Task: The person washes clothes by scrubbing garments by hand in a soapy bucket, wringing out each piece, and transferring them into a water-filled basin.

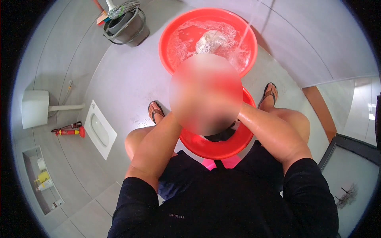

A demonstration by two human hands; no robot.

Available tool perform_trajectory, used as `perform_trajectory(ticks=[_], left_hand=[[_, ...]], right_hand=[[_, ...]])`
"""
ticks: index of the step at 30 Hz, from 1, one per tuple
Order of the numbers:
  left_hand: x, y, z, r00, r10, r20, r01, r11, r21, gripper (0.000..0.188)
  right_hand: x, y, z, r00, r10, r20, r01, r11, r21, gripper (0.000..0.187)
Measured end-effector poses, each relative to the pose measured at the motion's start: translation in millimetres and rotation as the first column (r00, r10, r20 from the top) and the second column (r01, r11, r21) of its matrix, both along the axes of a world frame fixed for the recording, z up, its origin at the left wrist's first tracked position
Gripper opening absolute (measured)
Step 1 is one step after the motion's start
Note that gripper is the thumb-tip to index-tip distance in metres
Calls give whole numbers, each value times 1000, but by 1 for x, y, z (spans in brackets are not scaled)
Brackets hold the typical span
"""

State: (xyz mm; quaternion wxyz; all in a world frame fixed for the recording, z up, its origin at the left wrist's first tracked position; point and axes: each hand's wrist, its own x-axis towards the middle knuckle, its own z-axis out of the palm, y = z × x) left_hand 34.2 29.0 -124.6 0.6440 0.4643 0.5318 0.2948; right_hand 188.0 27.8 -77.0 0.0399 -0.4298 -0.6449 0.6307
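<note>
Both my forearms reach forward over a red basin (216, 152) between my legs. A round blurred patch covers my left hand (188, 99) and my right hand (228, 99), so their fingers and anything in them are hidden. Dark wet cloth (222, 136) with some white suds shows in the basin, just below the patch. Beyond it stands a larger red basin (165, 45) of foamy water. A whitish bundle (211, 41), possibly fabric or plastic, sits partly above that water. A thin stream of water (243, 36) falls into the basin's right side.
A grey bucket (137, 35) with a mop (124, 8) stands at the far left. A squat toilet (99, 130) is set in the floor at left, near a red plunger (82, 132). Bottles (43, 177) fill a wall niche. At right is a dark-framed door (353, 148).
</note>
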Motion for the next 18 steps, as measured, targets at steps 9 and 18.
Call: perform_trajectory(ticks=[9, 18], left_hand=[[-14, 35, 80, 774, 534, 341, -604, 784, 142, 82], [-34, 31, 92, 851, 423, 311, -474, 874, 108, 76]], right_hand=[[15, 67, -9, 635, -667, -390, 773, 560, 300, 53], [9, -4, -88, 911, 412, 29, -270, 539, 798, 41]])
